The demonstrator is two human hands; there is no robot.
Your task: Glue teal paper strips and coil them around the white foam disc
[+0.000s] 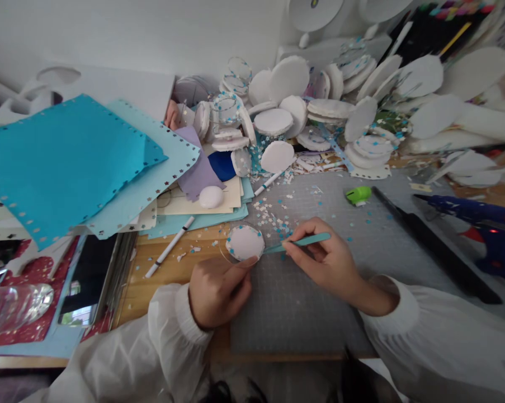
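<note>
A small white round disc point(246, 243) edged with tiny blue and white paper flowers lies at the centre, with a thin clear ring round it. My left hand point(221, 294) grips the disc's near right edge, its index fingertip on the rim and the other fingers curled under. In my right hand point(325, 254) is a pair of teal tweezers point(313, 239), pinched between thumb and fingers. The tweezers' tips point left and reach the disc's right edge; whether they hold a flower is too small to tell. Loose punched paper flowers point(273, 215) are scattered just beyond.
Many white discs point(273, 121) are heaped at the back. Punched blue sheets point(71, 162) lie left, above a phone point(86, 280) and a plastic bottle point(17, 305). White pens point(169, 246) lie nearby. On the grey mat's right are a green object point(358, 195), a black bar point(437, 246) and a blue glue gun point(474, 210).
</note>
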